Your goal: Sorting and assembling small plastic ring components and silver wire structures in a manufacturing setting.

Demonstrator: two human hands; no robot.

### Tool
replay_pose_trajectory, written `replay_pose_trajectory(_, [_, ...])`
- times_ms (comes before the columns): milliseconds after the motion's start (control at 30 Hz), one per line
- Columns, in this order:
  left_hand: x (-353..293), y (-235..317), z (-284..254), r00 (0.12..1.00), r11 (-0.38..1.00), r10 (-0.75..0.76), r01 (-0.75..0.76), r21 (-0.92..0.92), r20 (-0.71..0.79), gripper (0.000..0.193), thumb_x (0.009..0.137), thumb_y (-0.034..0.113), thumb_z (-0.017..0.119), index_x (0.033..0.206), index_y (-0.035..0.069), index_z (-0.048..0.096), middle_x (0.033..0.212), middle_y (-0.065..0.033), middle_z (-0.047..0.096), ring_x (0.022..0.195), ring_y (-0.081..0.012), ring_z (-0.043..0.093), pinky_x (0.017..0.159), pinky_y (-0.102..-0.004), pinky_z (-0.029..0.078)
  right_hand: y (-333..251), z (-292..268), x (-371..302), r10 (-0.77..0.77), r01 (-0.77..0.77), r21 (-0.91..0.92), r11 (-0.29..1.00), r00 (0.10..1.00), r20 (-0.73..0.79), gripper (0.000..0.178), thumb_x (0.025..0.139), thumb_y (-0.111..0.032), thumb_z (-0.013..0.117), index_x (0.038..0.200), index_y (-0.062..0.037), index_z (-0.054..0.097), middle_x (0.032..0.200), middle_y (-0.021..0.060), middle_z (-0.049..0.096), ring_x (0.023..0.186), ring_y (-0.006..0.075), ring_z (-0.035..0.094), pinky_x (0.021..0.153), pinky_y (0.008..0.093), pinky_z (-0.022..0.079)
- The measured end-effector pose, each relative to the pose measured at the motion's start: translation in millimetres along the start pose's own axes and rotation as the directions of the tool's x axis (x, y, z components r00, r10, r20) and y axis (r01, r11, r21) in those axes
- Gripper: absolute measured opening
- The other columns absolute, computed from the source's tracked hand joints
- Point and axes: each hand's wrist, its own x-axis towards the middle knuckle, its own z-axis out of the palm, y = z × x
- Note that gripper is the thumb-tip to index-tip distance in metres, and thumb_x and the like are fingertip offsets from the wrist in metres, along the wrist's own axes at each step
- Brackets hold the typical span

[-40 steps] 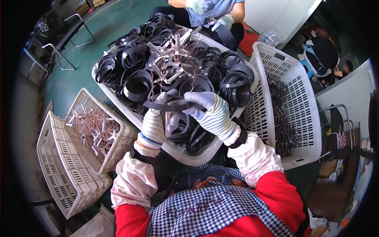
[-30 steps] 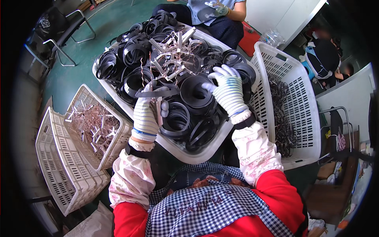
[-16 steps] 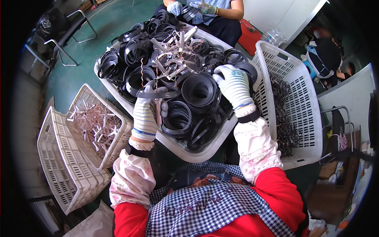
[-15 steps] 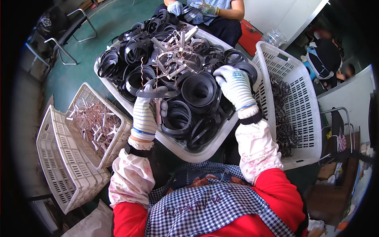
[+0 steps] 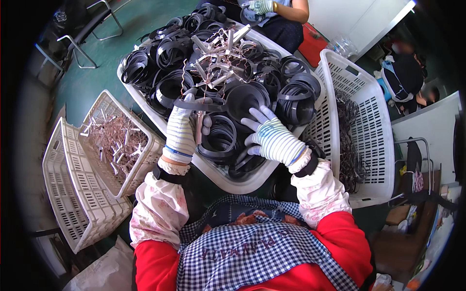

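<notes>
The person's own forearms and apron cover the near rim of the white tub [image 5: 252, 182], and the black rings inside it pile so thickly that single ones are hard to pick out. A second person at the far edge shows only gloved hands [image 5: 259, 6], cut off by the frame. The white basket [image 5: 374, 131] on the right holds dark parts too tangled to make out.

Half a second ago the right hand reached farther out over a ring deeper in the tub; now the right hand [image 5: 272, 138] has drawn back toward the body, fingers spread and resting on the rings, gripping nothing. The left hand [image 5: 182, 131] stays closed on a black ring [image 5: 199, 104] with a pale stem, held just above the tub's near left part.
</notes>
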Motion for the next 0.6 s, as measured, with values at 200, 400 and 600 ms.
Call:
replay_pose_trajectory(200, [1.6, 0.5, -6.4, 1.000, 1.000, -0.018, 0.018, 0.026, 0.025, 0.053, 0.101, 0.048, 0.058, 0.119, -0.002, 0.065, 0.088, -0.0064, 0.069, 0.062, -0.0124, 0.064, 0.048, -0.0230, 0.051, -1.8, -4.1, -0.8, -0.018, 0.015, 0.044, 0.999, 0.998, 0.063, 0.031, 0.087, -0.040, 0.070, 0.098, -0.0122, 0.077, 0.146, 0.0108, 0.055, 0.147, 0.0349, 0.034, 0.124, 0.0541, 0.015])
replay_pose_trajectory(400, [1.3, 3.3, -7.9, 0.996, 0.997, -0.068, 0.067, 0.027, 0.054, 0.049, 0.105, 0.042, 0.055, 0.129, -0.001, 0.058, 0.091, -0.0069, 0.070, 0.062, -0.0120, 0.064, 0.048, -0.0213, 0.050, 6.5, -22.2, 1.9, 0.305, -0.182, 0.318, 0.930, 0.865, -0.398, 0.024, 0.097, -0.031, 0.062, 0.098, -0.0073, 0.066, 0.090, 0.0174, 0.071, 0.078, 0.0385, 0.070, 0.072, 0.0474, 0.056])
replay_pose_trajectory(600, [-14.0, -6.0, 8.6, 0.917, 0.832, 0.322, -0.393, 0.391, 0.236, 0.052, 0.103, 0.017, 0.061, 0.150, 0.009, 0.040, 0.104, -0.0059, 0.070, 0.077, -0.0064, 0.062, 0.064, -0.0211, 0.051, 26.5, -43.5, 6.7, 0.627, -0.453, 0.442, 0.775, 0.454, -0.633, 0.017, 0.099, -0.026, 0.065, 0.102, -0.0091, 0.068, 0.077, 0.0152, 0.070, 0.068, 0.0358, 0.069, 0.063, 0.0438, 0.054])
